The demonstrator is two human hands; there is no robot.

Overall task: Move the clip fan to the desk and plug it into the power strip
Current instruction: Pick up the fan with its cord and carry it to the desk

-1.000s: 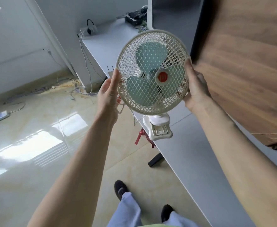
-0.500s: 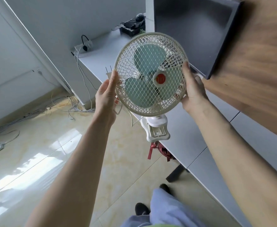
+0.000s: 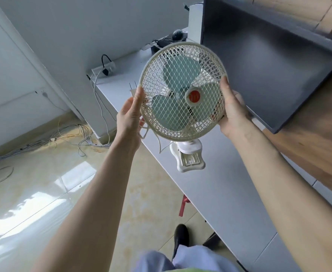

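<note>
I hold the clip fan (image 3: 182, 91) in the air over the near edge of the grey desk (image 3: 224, 193). It has a cream mesh guard, pale green blades, a red hub and a white clip base (image 3: 188, 158) hanging below. My left hand (image 3: 130, 114) grips the guard's left rim, together with the fan's white plug (image 3: 133, 91), whose prongs point up. My right hand (image 3: 233, 112) grips the right rim. The fan's cord loops under the guard. A white power strip (image 3: 104, 70) with a black plug in it lies at the desk's far left corner.
A dark monitor (image 3: 263, 61) stands on the desk right behind the fan. A wooden panel (image 3: 316, 134) fills the right side. Black devices (image 3: 167, 43) sit at the desk's far end. Loose cables (image 3: 78, 134) run across the glossy tiled floor. My legs and a shoe (image 3: 181, 234) are below.
The fan has stayed between both hands while I stepped along the desk. The view has swung, so the monitor and the power strip now show more fully.
</note>
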